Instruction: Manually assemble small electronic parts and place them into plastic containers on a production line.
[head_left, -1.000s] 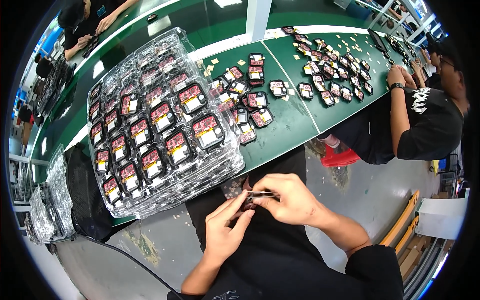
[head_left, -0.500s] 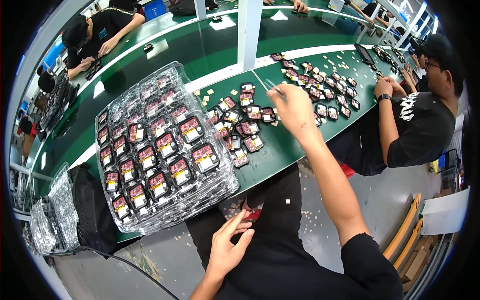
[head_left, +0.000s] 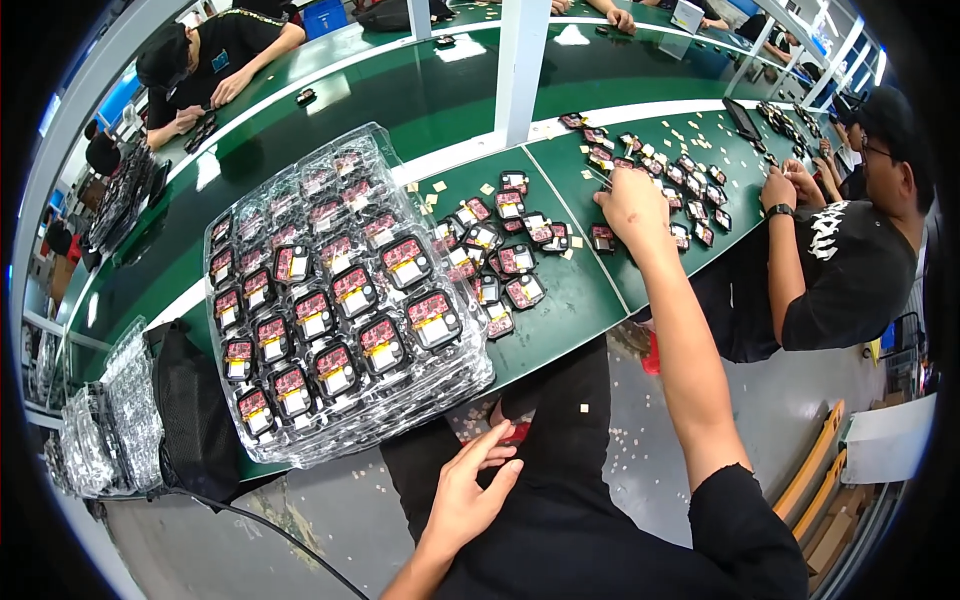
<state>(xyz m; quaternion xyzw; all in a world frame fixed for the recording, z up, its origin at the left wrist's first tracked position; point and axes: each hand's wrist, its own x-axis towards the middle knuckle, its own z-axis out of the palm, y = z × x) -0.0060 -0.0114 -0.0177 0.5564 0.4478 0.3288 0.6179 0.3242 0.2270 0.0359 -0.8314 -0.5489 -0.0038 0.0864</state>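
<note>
My right hand (head_left: 636, 206) is closed round thin metal tweezers (head_left: 598, 178), whose tips point to the far left. It hovers over the near edge of the right group of small black-framed electronic modules (head_left: 697, 188); whether it touches any is hidden. Fingers apart and holding nothing, my left hand (head_left: 470, 498) rests over my lap. Ahead of it, a stack of clear plastic trays (head_left: 420, 375) carries rows of similar modules (head_left: 434, 318) with red boards, yellow strips and pale blocks. Between the trays and my right arm lies a loose pile of modules (head_left: 515, 258).
A white post (head_left: 521, 70) rises from the green bench (head_left: 560, 310). On my right a co-worker (head_left: 850, 250) works at the same bench; another person (head_left: 215, 70) sits across it. More trays (head_left: 110, 430) and a black bag (head_left: 205, 420) stand at left. Small pale squares litter bench and floor.
My right hand has moved right with the tweezers, from beside the loose pile toward the right group of modules. The whole view has shifted slightly. My left hand stays over my lap.
</note>
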